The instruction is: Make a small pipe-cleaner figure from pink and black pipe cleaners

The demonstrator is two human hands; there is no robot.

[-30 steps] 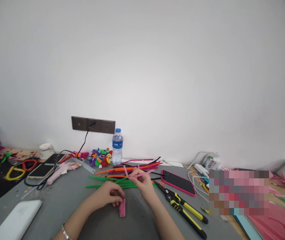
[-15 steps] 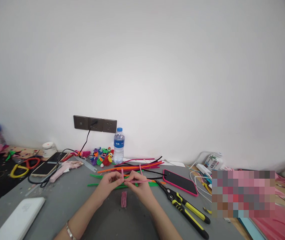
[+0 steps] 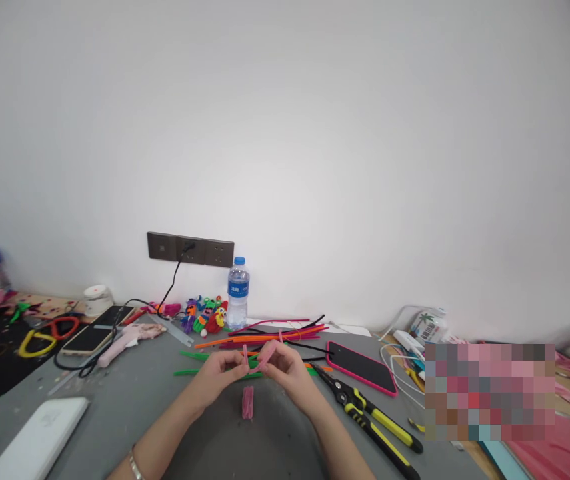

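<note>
head view: a pink pipe cleaner point(image 3: 257, 354) is pinched between the left hand point(image 3: 222, 371) and the right hand point(image 3: 285, 366) above the grey table point(image 3: 129, 393); it is judged light and bendable, best gripped near its ends

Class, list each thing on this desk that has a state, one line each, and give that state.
left hand: pinching the pink pipe cleaner
right hand: pinching the same pipe cleaner
pink pipe cleaner: bent, held above the desk
water bottle: upright, capped
pink-cased phone: screen dark
pliers: lying flat
</note>
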